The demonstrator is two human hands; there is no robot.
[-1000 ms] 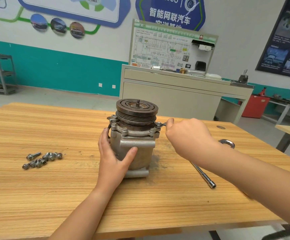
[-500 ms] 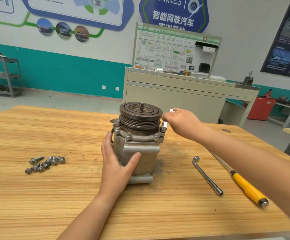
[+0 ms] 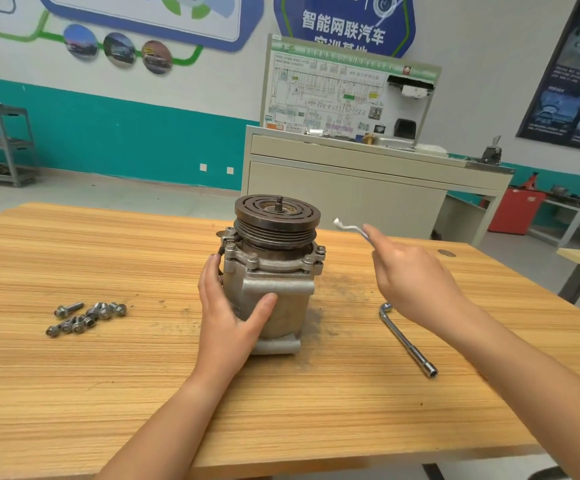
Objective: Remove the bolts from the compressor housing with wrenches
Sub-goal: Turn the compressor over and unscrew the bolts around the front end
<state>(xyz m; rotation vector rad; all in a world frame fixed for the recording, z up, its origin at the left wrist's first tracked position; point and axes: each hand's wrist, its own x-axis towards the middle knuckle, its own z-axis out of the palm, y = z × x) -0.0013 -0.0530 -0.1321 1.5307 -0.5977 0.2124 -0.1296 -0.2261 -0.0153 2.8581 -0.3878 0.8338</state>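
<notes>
Table [image 3: 108,393]; left hand [image 3: 226,320] grips compressor [image 3: 281,271]; right hand [image 3: 416,282], wrench [image 3: 347,227]

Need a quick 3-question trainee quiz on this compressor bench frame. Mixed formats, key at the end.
1. True or false: the right hand holds its small wrench in the air, off the compressor.
2. What grips the compressor housing? A) the left hand B) a vise C) nothing
3. Fill in: the loose bolts lie on the table to the compressor's ____, while the L-shaped socket wrench lies to its right.
Key: 1 true; 2 A; 3 left.
</notes>
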